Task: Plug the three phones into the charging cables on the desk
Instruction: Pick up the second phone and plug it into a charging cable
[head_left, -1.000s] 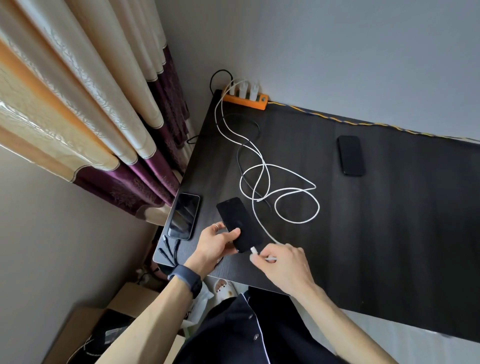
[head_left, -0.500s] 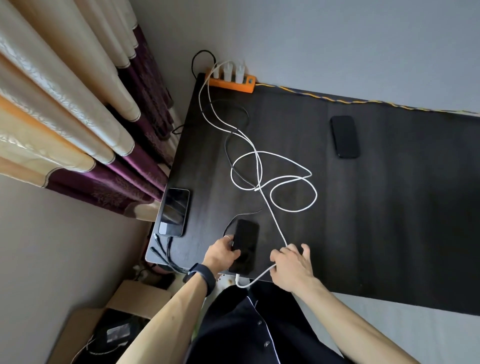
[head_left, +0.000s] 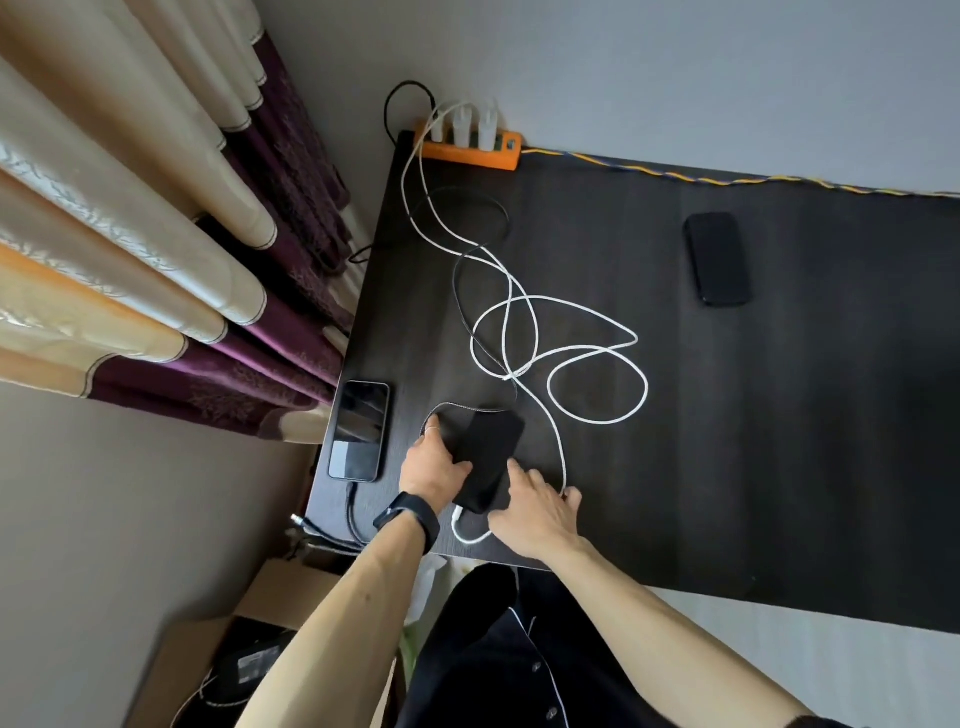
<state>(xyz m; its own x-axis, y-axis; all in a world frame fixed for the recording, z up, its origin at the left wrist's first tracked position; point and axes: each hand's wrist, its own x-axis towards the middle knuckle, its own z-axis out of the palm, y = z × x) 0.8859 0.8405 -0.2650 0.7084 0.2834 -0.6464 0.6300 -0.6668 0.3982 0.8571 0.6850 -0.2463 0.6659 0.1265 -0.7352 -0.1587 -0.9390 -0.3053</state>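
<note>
Dark wood-grain desk (head_left: 727, 441), set against a grey wall, with cream and purple curtains (head_left: 156, 260) hanging at its left end.

Orange power strip (head_left: 470, 148): back left corner of the desk, three white chargers seated in it.

White cable (head_left: 597, 358): runs from the strip forward in several loose loops across the middle of the desk; its near end curls at the front edge and meets the bottom of the middle phone.

Black cable (head_left: 462, 291): runs from the strip down the left part of the desk, partly under the white loops.

Phone, left (head_left: 359, 430): screen up, flat at the left front corner, a dark cable joined at its near end and dropping over the desk edge.

Phone, middle (head_left: 491, 460): dark, flat near the front edge, lying between the two hands.

Phone, far (head_left: 717, 258): dark, lying alone toward the back right, well apart from the cables.

Left hand (head_left: 434, 462): smartwatch on the wrist, fingers curled against the left edge of the middle phone.

Right hand (head_left: 535, 512): fingers spread and relaxed, resting at the phone's right lower edge and over the white cable, gripping nothing.
</note>
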